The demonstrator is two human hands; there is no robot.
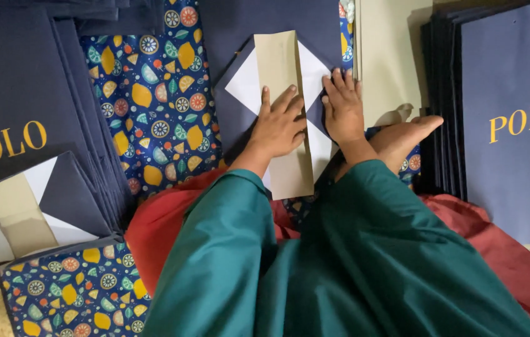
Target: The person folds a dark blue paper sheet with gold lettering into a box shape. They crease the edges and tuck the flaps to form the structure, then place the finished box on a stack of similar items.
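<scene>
Beige card strip [284, 106] pressed flat, left hand [279, 126], right hand [342, 111], navy paper bag [234, 106]

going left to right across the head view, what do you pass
stack of navy paper bags with gold lettering → fruit-patterned blue cloth → left hand → right hand → second stack of navy paper bags

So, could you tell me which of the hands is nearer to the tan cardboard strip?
Left. The left hand lies flat on the tan cardboard strip; the right hand presses the white fold just beside it.
</scene>
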